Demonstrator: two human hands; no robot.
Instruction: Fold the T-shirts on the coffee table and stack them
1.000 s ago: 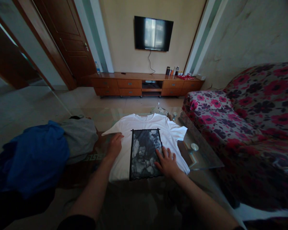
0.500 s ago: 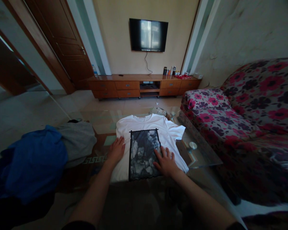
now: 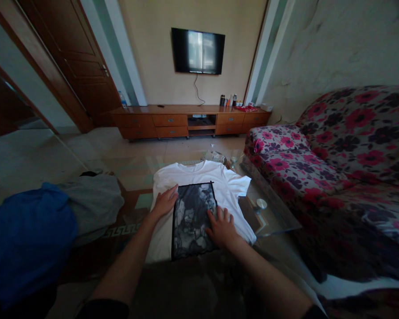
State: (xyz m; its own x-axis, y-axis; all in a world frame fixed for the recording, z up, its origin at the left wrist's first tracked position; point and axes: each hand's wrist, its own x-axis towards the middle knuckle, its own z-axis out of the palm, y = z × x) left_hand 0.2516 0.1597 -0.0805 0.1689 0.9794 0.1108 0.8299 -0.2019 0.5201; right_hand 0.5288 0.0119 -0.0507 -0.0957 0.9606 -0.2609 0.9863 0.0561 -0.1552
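A white T-shirt (image 3: 234, 180) lies spread on a glass table, its neckline away from me. A dark grey printed panel (image 3: 192, 221) with a black border covers its front. My left hand (image 3: 165, 201) rests on the shirt with fingers stretched out, the fingertips at the panel's upper left edge. Lying flat across the panel's right edge, my right hand (image 3: 221, 228) has its fingers spread. Neither hand grips the cloth.
Blue clothing (image 3: 29, 239) and a grey garment (image 3: 95, 206) are heaped at the left. The glass table (image 3: 279, 221) has a corner jutting to the right, near a floral sofa (image 3: 332, 159). A long wooden cabinet (image 3: 171, 119) stands under a wall television (image 3: 198, 51).
My left hand has slid up and right over the shirt to the panel's upper left edge. My right hand stays on the panel. The whole view has shifted slightly.
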